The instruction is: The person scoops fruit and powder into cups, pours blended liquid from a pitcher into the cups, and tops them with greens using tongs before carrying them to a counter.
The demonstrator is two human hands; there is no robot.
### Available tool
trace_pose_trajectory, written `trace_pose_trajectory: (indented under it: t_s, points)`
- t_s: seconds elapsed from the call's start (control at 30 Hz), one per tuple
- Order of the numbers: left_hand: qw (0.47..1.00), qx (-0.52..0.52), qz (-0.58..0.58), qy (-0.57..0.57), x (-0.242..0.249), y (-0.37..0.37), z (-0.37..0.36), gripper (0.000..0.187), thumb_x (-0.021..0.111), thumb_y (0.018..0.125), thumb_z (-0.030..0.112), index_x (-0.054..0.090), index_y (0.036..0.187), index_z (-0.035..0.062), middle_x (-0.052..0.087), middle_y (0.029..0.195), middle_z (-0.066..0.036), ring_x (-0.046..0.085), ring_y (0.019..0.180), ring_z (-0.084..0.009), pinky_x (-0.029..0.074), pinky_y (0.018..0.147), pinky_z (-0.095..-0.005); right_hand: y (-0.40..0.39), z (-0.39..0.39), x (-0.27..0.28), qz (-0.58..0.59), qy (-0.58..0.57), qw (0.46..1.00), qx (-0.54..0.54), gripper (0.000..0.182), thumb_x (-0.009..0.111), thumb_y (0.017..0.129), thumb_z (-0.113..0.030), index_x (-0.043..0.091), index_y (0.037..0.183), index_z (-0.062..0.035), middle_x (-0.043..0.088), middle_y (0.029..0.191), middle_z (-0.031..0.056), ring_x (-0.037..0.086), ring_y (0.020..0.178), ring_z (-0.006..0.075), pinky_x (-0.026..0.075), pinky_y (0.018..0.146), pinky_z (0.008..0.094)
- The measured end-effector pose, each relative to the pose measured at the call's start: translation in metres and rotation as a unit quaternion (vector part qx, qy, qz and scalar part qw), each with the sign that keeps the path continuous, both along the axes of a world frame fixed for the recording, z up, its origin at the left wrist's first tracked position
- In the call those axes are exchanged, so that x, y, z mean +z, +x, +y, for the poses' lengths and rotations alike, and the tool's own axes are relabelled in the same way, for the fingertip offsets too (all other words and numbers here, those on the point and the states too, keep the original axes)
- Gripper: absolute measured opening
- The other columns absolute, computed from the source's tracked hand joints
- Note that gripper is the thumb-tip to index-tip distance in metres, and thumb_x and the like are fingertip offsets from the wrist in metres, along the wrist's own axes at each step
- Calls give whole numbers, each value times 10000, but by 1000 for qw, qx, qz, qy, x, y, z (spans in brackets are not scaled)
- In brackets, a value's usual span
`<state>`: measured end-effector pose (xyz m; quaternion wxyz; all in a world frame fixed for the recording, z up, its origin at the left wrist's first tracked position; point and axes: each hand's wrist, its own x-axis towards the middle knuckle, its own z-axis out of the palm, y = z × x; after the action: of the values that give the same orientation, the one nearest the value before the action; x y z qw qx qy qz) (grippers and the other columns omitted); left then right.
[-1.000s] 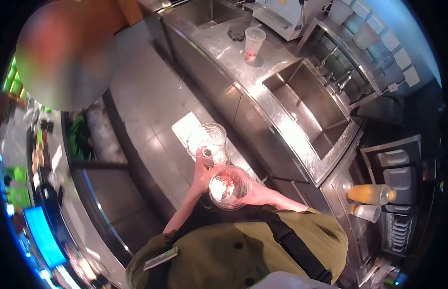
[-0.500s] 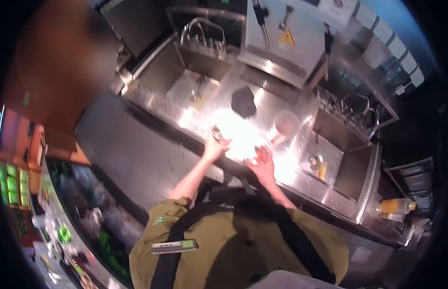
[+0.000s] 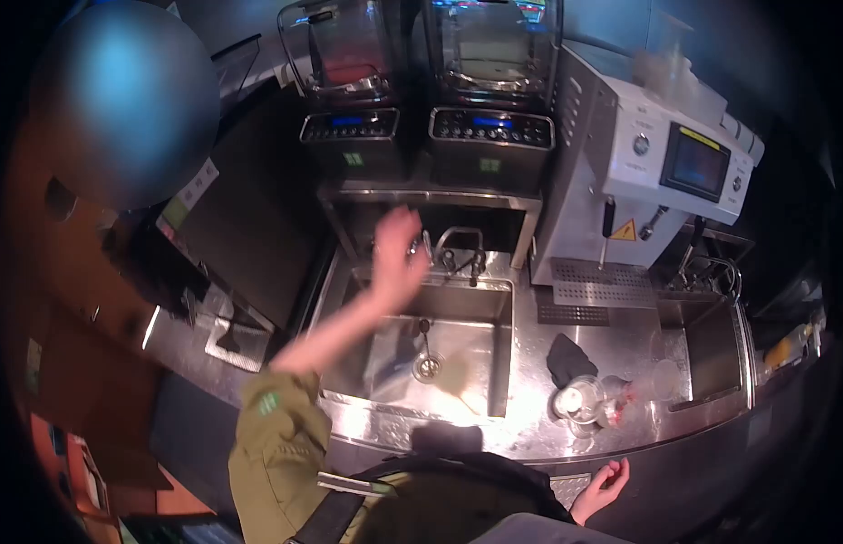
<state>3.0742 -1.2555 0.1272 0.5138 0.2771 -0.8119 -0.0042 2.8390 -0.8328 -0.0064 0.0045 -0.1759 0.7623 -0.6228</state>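
Observation:
My left hand (image 3: 399, 252) reaches out over the left sink (image 3: 505, 349), close to the curved metal faucet (image 3: 460, 238) at its back. It is smeared by motion, and its fingers cannot be made out clearly. Low at the counter's front edge, my right hand (image 3: 603, 490) hangs with loosely curled fingers apart and nothing in them. Clear cups or containers (image 3: 580, 403) stand together on the steel counter, one with something red (image 3: 614, 410) in or on it. A crumpled dark cloth (image 3: 571, 360) lies just behind them.
Two blenders (image 3: 491, 140) with dark bases stand on a shelf behind the sink. To their right is a grey dispensing machine (image 3: 684, 163) with a screen and a perforated drip tray (image 3: 601, 283). A second sink (image 3: 716, 354) lies at the right.
My view has swung left and up. Both hands have come away from the bright spot on the counter: the left moved to the faucet, the right dropped to the counter's front edge.

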Motion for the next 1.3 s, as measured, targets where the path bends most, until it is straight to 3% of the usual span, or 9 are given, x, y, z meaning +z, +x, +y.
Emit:
trace_pose_trajectory:
  t_s: [0.13,0.33,0.47,0.53,0.63,0.73,1.03,1.17,1.3]
  points:
    - [938,208,-134,-244,146,35,-178,643,553,657,30,336,1253,135,280,1271,-218,322,1154,-372,290,945,-437,79,-145,74,-25,-139,986,87,326,463,807,-20,416,1127,20,521,848,85,509,764,133,451,633,228]
    - [846,298,-297,-328,192,58,-256,794,549,680,50,170,1336,289,118,1351,-248,207,1232,-398,263,961,-498,155,-340,169,104,-118,809,567,240,563,774,-50,535,1002,21,588,796,76,565,716,120,458,664,230]
    - [847,205,-362,-332,305,92,-253,736,590,631,50,298,1280,242,321,1298,-175,364,1162,-330,432,815,-418,179,-478,224,234,-204,785,536,251,575,749,-118,521,960,6,542,857,119,553,737,218,448,658,294]
    - [884,331,-317,-91,389,95,-213,505,592,719,188,412,1190,156,533,1064,-93,535,924,-229,433,749,-363,181,-559,277,289,-254,815,434,379,566,726,-123,450,1045,46,490,1004,183,496,925,326,407,795,369]
    - [876,258,-80,-400,419,130,-315,206,463,808,189,569,946,81,577,829,-148,550,729,-268,431,594,-371,171,-672,349,390,-238,876,156,556,613,678,-227,416,1094,84,495,975,231,488,897,378,406,794,421]
    - [914,145,-4,-379,400,119,-305,309,398,844,162,485,1110,31,550,979,-217,520,897,-372,418,767,-408,140,-721,402,105,-152,897,402,260,604,646,-174,560,783,43,562,705,131,552,638,283,441,604,349]
    - [917,223,-196,-265,425,141,-347,314,468,787,53,523,1095,79,562,999,-184,567,861,-313,454,717,-390,209,-593,342,95,-472,804,348,131,603,588,-52,548,690,9,560,638,-16,474,607,42,403,585,212]
    - [903,278,-292,-147,372,129,-226,290,511,776,78,536,1064,62,581,996,-133,573,864,-276,460,723,-355,193,-450,292,4,-353,844,404,220,551,636,-17,589,845,41,558,653,-9,470,531,43,394,534,191]
    - [814,243,-359,-386,274,148,-237,399,567,748,199,460,1120,103,536,1015,-84,516,936,-246,423,738,-364,196,-337,225,-132,-268,867,399,242,515,636,2,586,862,48,543,634,-2,461,501,40,366,444,181]
